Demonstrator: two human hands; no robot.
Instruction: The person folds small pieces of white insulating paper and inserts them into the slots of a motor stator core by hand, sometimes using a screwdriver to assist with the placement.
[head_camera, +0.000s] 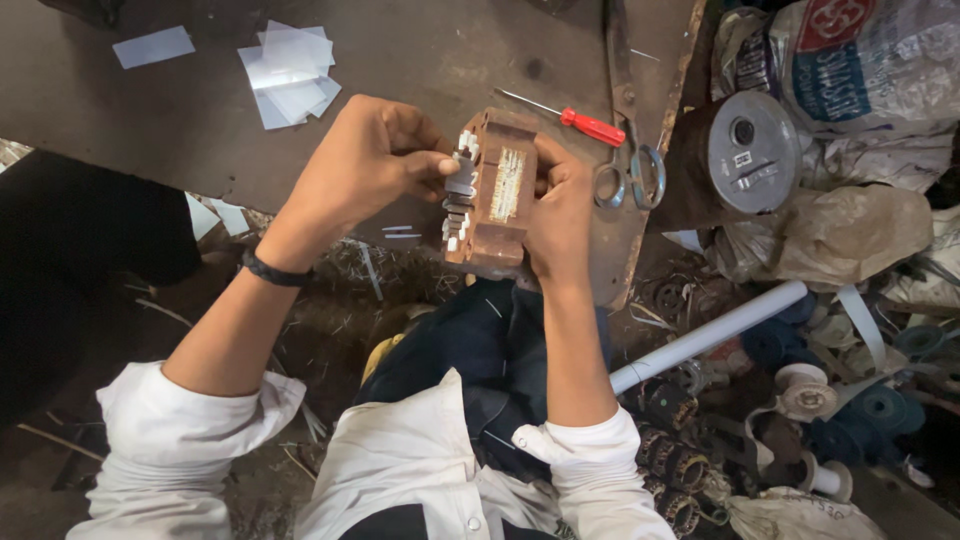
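My right hand (558, 205) grips a rusty brown laminated metal block (497, 190), a transformer-like core with a pale paper-wrapped middle, holding it upright over the edge of a dark board (420, 60). My left hand (370, 160) pinches one of several thin white strips (460, 190) that stick out of the block's left side. A black band sits on my left wrist.
On the board lie a red-handled screwdriver (590, 126), metal scissors (630, 160) and cut white paper pieces (285, 70). To the right are a round metal reel (752, 150), sacks (860, 70), a white pipe (710, 335) and several dark spools (870, 410) on the floor.
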